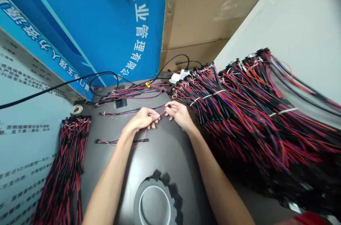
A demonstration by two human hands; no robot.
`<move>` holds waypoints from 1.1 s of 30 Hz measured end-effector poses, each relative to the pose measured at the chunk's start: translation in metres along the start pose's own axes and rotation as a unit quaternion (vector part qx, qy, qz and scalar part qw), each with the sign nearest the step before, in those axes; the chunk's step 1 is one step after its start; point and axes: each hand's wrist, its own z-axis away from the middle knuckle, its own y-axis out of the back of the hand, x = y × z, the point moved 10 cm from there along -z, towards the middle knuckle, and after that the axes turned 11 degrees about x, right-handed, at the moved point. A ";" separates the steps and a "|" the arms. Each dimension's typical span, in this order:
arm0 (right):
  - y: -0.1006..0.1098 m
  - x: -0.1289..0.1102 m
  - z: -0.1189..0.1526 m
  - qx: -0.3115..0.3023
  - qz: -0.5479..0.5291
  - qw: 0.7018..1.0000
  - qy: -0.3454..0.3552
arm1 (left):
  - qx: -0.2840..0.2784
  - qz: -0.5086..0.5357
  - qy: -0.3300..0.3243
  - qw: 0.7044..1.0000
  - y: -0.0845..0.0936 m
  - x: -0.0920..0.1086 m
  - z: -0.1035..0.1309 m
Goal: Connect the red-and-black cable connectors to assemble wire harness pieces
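Observation:
My left hand (146,118) and my right hand (179,113) are close together over the middle of the dark table. Between them runs a thin red wire (162,112). The left fingertips pinch the wire, while the right fingers close on a small black connector (168,106) at its end. Just behind my hands lies a wire harness (119,113) with black sleeving. Another short harness (114,142) lies in front, partly hidden by my left forearm.
Large tied bundles of wires (239,93) fill the right side. One more bundle (70,161) hangs at the left edge. A tape roll (138,200) with dark pieces stuck around it lies in front. Loose harnesses (133,92) and a black cable (53,89) are at the back.

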 end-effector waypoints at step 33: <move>-0.011 0.000 0.003 0.009 -0.105 0.994 -0.024 | -0.035 0.016 -0.070 0.997 0.018 -0.007 0.002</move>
